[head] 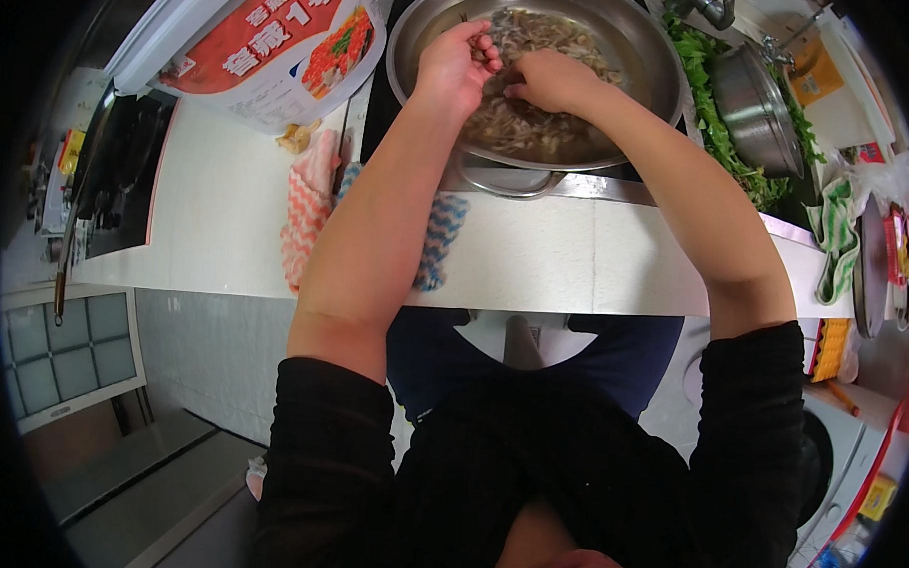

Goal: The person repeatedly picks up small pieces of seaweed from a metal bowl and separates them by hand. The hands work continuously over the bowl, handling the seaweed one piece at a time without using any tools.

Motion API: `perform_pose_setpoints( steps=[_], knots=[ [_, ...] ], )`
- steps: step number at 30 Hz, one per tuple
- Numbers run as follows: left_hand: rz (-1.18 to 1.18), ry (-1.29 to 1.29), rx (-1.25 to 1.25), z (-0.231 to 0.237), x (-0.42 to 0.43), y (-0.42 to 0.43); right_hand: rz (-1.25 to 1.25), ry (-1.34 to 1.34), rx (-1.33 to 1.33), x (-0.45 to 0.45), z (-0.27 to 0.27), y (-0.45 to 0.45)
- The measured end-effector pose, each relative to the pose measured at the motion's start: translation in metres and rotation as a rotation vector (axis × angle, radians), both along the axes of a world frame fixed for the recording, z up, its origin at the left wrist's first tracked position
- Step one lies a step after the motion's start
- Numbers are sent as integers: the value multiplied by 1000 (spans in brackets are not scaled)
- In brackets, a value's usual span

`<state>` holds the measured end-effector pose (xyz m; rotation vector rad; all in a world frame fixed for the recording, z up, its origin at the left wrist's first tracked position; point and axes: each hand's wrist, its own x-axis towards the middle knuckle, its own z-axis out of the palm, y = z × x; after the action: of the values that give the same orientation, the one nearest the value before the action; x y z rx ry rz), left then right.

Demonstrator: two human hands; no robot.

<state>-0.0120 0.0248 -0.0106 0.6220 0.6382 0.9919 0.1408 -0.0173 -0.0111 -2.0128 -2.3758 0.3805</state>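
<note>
A wide stainless steel pan [645,80] stands at the top middle, holding liquid with many small pale brown pieces of food [538,137] in it. Over the pan's left half is my left hand [462,63], palm up, its fingers curled around some small dark pieces. My right hand [555,81] reaches down into the food beside it, fingers bent and partly hidden, so whether it grips anything does not show. The two hands are close together. A metal loop handle [514,187] juts from the pan's near side.
Left of the pan are a large white and red plastic bucket [282,60], a pink striped cloth [310,211] and a blue striped cloth [441,242] under my left forearm. At right, leafy greens [719,135] surround a metal pot [757,107] near a faucet [704,7]; a green striped cloth [835,237] hangs nearby.
</note>
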Motion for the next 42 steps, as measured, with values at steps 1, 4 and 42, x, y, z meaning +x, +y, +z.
perform_pose_setpoints(
  steps=[1,4,42],
  knots=[
    [12,13,11,0,0,0,-30,10,15,-3,-5,4],
    [37,64,39,1,1,-1,-35,16,-26,-5,-17,17],
    [-396,263,119,8,11,-21,-30,979,-242,56,39,-10]
  ],
)
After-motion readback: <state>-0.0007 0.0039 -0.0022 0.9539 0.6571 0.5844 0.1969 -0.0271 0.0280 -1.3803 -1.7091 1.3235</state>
